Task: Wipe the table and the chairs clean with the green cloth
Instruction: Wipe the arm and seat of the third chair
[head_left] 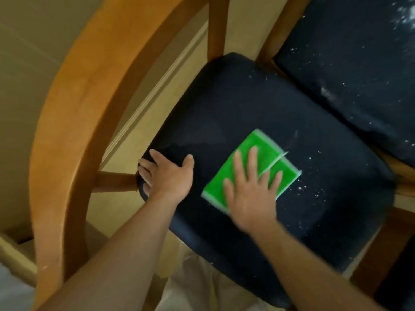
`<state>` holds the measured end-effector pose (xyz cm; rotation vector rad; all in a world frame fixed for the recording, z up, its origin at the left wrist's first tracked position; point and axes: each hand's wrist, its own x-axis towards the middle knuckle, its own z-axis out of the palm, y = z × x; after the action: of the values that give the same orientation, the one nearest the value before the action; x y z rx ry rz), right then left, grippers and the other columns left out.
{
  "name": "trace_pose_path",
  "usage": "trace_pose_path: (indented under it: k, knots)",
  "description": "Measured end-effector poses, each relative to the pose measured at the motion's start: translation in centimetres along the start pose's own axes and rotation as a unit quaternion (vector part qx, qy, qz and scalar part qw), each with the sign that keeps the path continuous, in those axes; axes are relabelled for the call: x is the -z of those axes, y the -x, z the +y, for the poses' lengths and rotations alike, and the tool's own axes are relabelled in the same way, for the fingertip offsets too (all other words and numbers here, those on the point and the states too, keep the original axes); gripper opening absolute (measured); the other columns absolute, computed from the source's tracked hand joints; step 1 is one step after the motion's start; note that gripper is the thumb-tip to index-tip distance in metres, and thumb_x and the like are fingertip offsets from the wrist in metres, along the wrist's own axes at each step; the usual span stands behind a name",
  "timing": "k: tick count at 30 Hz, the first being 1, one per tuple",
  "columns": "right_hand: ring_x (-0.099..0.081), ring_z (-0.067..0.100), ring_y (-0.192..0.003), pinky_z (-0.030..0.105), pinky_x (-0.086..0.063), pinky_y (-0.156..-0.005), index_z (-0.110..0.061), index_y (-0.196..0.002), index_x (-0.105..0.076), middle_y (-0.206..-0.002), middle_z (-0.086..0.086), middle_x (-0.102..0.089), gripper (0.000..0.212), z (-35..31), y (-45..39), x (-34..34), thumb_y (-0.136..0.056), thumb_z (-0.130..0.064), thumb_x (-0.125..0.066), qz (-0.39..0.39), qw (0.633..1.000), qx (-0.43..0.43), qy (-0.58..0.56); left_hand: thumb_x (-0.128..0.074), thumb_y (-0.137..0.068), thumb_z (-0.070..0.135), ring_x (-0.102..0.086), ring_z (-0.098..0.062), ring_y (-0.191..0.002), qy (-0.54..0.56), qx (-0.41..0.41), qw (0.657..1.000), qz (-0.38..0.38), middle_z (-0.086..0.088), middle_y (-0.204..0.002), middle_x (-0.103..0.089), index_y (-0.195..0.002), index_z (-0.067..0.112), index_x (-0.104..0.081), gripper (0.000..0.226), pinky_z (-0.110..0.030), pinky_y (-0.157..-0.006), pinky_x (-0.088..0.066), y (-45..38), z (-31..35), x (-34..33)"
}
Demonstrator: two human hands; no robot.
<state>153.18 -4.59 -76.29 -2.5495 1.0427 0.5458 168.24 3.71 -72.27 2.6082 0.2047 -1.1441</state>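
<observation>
A folded green cloth (253, 153) lies flat on the dark blue padded seat (235, 104) of a wooden chair. My right hand (251, 194) presses down on the cloth with its fingers spread and straight. My left hand (167, 173) grips the seat's left edge, thumb on top and fingers wrapped over the side. White crumbs and dust are scattered on the seat to the right of the cloth; the part to its left looks dark and bare.
The chair's curved wooden backrest (74, 122) arcs along the left. A second chair with a dark blue seat (350, 63), heavily speckled with white dust, stands touching at the upper right. Beige floor shows between the frames.
</observation>
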Motion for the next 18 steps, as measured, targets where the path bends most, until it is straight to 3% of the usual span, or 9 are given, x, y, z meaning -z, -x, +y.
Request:
trace_pose_path:
  k: [4, 6, 8, 11, 15, 18]
  knots:
    - [-0.062, 0.042, -0.106, 0.067, -0.026, -0.103, -0.029, -0.152, -0.026, -0.159, 0.006, -0.02, 0.065, -0.5, 6.6, -1.8, -0.093, -0.056, -0.031, -0.061, 0.989, 0.134, 0.018, -0.043, -0.081, 0.074, 0.028, -0.02, -0.139, -0.024, -0.017, 0.999, -0.035, -0.007, -0.152, 0.033, -0.144, 0.018, 0.027, 0.109, -0.048, -0.113, 0.003, -1.3, -1.5, -1.4]
    - [-0.064, 0.037, -0.104, 0.064, -0.031, -0.102, -0.031, -0.151, -0.029, -0.158, 0.001, -0.023, 0.063, 0.6, 6.0, -1.2, -0.093, -0.055, -0.032, -0.068, 0.985, 0.161, 0.011, -0.041, -0.078, 0.077, 0.033, -0.018, -0.137, -0.037, -0.012, 0.999, -0.039, -0.006, -0.149, 0.038, -0.142, 0.019, 0.03, 0.112, -0.049, -0.113, 0.006, -1.7, -1.7, -1.8]
    - [-0.062, 0.036, -0.112, 0.062, -0.027, -0.105, -0.033, -0.153, -0.019, -0.16, -0.003, -0.014, 0.062, 2.1, 3.5, -0.1, -0.095, -0.054, -0.025, -0.052, 0.983, 0.174, 0.005, -0.042, -0.076, 0.079, 0.034, -0.02, -0.136, -0.057, 0.005, 0.998, -0.04, -0.007, -0.147, 0.04, -0.141, 0.018, 0.033, 0.116, -0.05, -0.113, 0.006, -2.0, -1.4, -2.1]
    - [-0.038, 0.041, -0.135, 0.057, -0.005, -0.114, -0.038, -0.147, 0.021, -0.155, -0.01, 0.027, 0.061, 5.2, -2.8, 2.0, -0.095, -0.057, -0.006, 0.008, 0.995, 0.1, -0.01, -0.044, -0.073, 0.081, 0.036, -0.022, -0.135, -0.078, 0.028, 0.995, -0.048, -0.006, -0.145, 0.043, -0.138, 0.018, 0.037, 0.121, -0.051, -0.114, 0.006, -2.2, -1.1, -2.2]
    - [-0.019, 0.046, -0.141, 0.061, -0.001, -0.113, -0.032, -0.151, 0.015, -0.159, -0.003, 0.023, 0.063, 5.9, -10.3, 4.8, -0.097, -0.055, -0.008, 0.052, 0.996, -0.059, -0.029, -0.046, -0.075, 0.079, 0.036, -0.023, -0.135, -0.086, 0.034, 0.994, -0.059, -0.005, -0.144, 0.045, -0.136, 0.018, 0.039, 0.121, -0.052, -0.114, 0.006, -2.0, -0.8, -2.2]
    - [-0.021, 0.048, -0.14, 0.064, 0.002, -0.111, -0.029, -0.151, 0.016, -0.158, 0.003, 0.025, 0.065, 2.6, -8.2, 3.8, -0.097, -0.054, -0.008, 0.034, 0.998, -0.058, -0.018, -0.046, -0.076, 0.077, 0.037, -0.024, -0.135, -0.09, 0.037, 0.994, -0.059, -0.007, -0.144, 0.045, -0.136, 0.018, 0.039, 0.12, -0.052, -0.114, 0.005, -2.0, -0.6, -2.3]
